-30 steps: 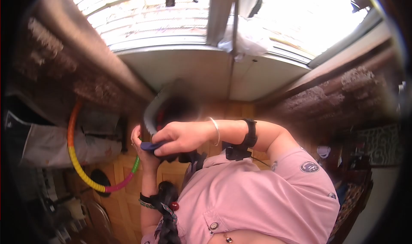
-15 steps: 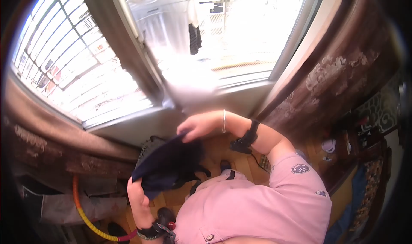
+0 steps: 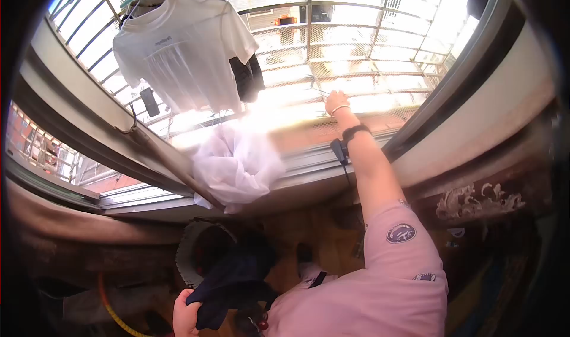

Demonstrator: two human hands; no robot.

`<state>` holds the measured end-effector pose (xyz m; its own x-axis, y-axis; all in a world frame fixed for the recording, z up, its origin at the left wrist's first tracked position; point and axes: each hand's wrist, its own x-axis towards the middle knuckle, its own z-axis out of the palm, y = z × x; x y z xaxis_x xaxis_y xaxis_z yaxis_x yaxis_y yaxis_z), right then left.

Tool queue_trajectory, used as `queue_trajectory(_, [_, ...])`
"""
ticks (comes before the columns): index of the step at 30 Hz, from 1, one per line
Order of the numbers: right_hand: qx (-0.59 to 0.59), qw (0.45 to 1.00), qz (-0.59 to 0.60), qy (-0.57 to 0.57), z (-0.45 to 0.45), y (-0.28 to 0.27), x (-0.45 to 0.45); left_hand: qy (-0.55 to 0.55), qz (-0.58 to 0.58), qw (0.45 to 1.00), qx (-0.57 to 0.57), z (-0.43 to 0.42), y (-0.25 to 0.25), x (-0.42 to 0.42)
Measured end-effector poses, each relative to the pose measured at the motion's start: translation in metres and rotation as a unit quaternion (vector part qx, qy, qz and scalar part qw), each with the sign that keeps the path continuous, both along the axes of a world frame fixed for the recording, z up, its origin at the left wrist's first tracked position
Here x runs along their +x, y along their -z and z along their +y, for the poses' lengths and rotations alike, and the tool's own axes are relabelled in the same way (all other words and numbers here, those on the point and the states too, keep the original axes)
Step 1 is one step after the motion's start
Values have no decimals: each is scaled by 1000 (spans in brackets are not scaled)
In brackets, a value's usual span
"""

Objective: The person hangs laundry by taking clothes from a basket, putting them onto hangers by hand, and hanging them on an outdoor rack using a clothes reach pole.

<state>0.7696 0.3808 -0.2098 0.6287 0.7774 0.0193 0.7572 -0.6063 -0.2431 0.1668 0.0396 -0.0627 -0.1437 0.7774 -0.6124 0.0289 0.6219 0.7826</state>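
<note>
My left hand (image 3: 185, 314) is closed on an edge of the dark navy cloth (image 3: 233, 283), which hangs down at the lower left. Stretched out through the open window, my right hand (image 3: 337, 102) has its fingers closed on what looks like a thin wire hanger (image 3: 319, 88), partly washed out by glare. Left of that hand, a white T-shirt (image 3: 178, 46) hangs on a hanger with dark clothes behind it. Below the shirt is a bunched sheer white cloth (image 3: 237, 168) at the window frame.
A round basket or tub (image 3: 189, 254) stands on the floor below the sill, partly behind the navy cloth. Metal bars (image 3: 310, 40) enclose the space outside. A window post (image 3: 160, 156) slants at the left, and a coloured hoop (image 3: 113, 313) is at the lower left.
My right hand has let go of the navy cloth and moved up and out through the window. My left hand still holds the cloth, now lower. The view has turned toward the window.
</note>
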Motion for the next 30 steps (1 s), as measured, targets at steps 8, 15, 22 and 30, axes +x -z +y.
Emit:
queue_trajectory(8, [-116, 990, -77, -35, 23, 21, 40, 70, 185, 980, -14, 13, -24, 4])
queue_trajectory(15, [-70, 987, -113, -91, 15, 46, 44, 127, 396, 905, 91, 25, -41, 3])
queue_trajectory(22, [77, 991, -72, -83, -30, -1, -3, 122, 354, 920, 112, 28, -64, -3])
queue_trajectory(30, [278, 948, 19, -154, -146, -96, -88, 143, 291, 909, 260, 35, -72, -39])
